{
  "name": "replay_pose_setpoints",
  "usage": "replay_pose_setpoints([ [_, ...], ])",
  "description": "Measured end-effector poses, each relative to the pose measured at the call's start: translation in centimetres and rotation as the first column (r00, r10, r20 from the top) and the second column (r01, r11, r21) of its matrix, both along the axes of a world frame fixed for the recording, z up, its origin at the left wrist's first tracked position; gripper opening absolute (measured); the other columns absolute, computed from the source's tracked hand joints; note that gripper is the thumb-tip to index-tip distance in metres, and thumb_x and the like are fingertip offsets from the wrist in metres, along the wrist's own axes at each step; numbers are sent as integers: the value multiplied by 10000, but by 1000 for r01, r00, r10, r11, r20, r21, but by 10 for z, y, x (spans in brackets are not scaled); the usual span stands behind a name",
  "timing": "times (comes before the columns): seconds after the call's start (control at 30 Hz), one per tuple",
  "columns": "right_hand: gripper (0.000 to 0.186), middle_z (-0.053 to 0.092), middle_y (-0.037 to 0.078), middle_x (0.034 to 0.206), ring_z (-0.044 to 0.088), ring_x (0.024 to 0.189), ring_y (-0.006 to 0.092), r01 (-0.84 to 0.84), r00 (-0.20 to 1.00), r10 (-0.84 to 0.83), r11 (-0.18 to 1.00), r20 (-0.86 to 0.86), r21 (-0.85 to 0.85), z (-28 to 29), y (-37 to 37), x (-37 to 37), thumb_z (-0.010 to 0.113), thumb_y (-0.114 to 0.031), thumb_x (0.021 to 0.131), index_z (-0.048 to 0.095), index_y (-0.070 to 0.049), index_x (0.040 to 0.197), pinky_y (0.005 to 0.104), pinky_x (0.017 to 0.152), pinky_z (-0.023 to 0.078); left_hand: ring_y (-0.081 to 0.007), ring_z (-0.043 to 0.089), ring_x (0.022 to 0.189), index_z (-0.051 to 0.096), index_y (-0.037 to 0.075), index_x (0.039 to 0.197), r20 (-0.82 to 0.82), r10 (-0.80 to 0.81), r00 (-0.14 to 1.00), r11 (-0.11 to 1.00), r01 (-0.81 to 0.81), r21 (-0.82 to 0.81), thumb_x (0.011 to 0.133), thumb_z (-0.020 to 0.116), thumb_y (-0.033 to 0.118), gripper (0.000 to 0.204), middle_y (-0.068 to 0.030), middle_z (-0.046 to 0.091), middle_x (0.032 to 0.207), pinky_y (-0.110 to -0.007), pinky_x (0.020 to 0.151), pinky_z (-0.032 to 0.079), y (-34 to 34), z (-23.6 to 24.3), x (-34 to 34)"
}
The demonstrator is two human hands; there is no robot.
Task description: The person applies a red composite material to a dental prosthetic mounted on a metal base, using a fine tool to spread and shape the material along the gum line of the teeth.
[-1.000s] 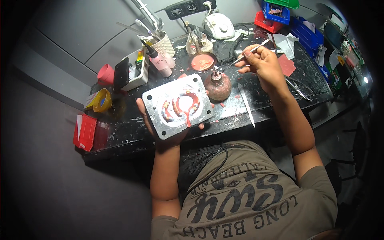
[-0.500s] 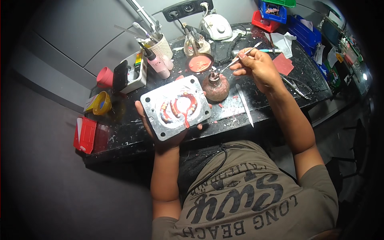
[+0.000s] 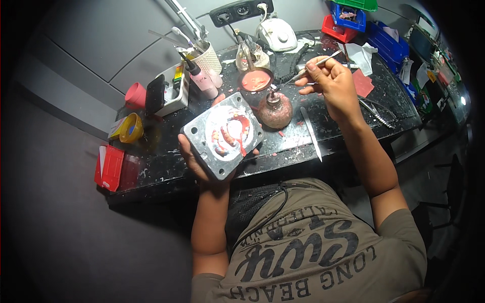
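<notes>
Left hand [image 3: 202, 161]: closed from below around one square grey metal flask [image 3: 224, 135], fingers wrapped under its near edge, thumb at its far corner. The flask is held tilted toward the person, above the front edge of the dark worktop [image 3: 333, 136], left of centre. Its face shows one white plaster bed holding red and pink wax tooth arches; the exact number of arches cannot be told.

Right hand [image 3: 334, 86]: fingers pinched shut on one thin metal instrument [image 3: 312, 66], held like a pen. The instrument slants down to the left, its tip just above one small round brown burner [image 3: 275, 109] that stands near the middle of the worktop, just beside the flask's right corner.

Other items, counted:
- One round bowl with pink wax [image 3: 255, 80], behind the burner.
- One long flat metal blade [image 3: 312, 135], lying loose near the front edge, right of the burner.
- One white perforated cup of tools [image 3: 207, 58], toward the back edge.
- One pink bottle with a dark cap [image 3: 202, 79], beside the cup.
- One white tray [image 3: 174, 91], toward the back left.
- One pink cup [image 3: 135, 95] and one yellow tape roll [image 3: 129, 128], at the left end.
- One red box [image 3: 109, 165], at the front left corner.
- One white machine [image 3: 275, 34], at the back edge.
- Red and blue bins [image 3: 348, 17], at the back right corner; count uncertain.
</notes>
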State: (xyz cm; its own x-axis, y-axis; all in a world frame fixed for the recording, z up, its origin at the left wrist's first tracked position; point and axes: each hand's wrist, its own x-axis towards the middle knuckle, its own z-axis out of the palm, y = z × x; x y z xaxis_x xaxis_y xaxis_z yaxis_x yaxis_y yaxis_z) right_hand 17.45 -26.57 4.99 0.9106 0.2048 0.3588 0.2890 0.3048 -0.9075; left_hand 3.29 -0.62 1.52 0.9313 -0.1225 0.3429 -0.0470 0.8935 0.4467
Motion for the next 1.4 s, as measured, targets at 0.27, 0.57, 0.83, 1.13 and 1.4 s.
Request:
replay_pose_setpoints([
  [0.27,108,757,118,920,773,822,171,-261,901,264,964,344,-57,1,23,-45,673,-43,1047,664,57,1090,279,656,633,-440,614,1303,151,-86,1648,49,193,980,956,-199,217,899,637,774,1240,-288,436,1565,-653,775,662,-6,0,2],
  [0.57,82,754,78,843,753,730,114,-186,742,261,965,617,-184,-2,34,-49,744,-6,990,696,51,1023,245,643,607,-464,586,1338,148,-80,1648,44,162,986,971,-167,173,904,663,730,1214,-295,420,1573,-675,816,652,-5,0,1],
  [0.83,91,752,78,855,752,726,120,-182,718,253,968,648,-175,-5,36,-48,760,-11,979,700,41,1024,246,641,599,-498,566,1352,163,-75,1653,15,171,985,977,-172,127,881,551,858,1271,-309,412,1586,-681,775,648,-5,-4,2],
  [1.13,98,751,83,866,755,724,127,-119,673,238,969,700,-216,-3,35,-47,776,-22,967,711,22,1026,259,630,595,-505,558,1355,154,-63,1659,11,178,984,971,-178,158,874,570,854,1277,-305,405,1593,-704,782,636,-3,-6,1],
  [1.4,100,754,93,876,760,737,131,-133,725,225,973,651,-188,-4,37,-49,777,-21,967,716,33,1026,258,634,604,-504,563,1350,155,-60,1659,-2,181,983,970,-178,164,877,579,846,1270,-306,405,1591,-701,780,638,-4,-3,1],
])
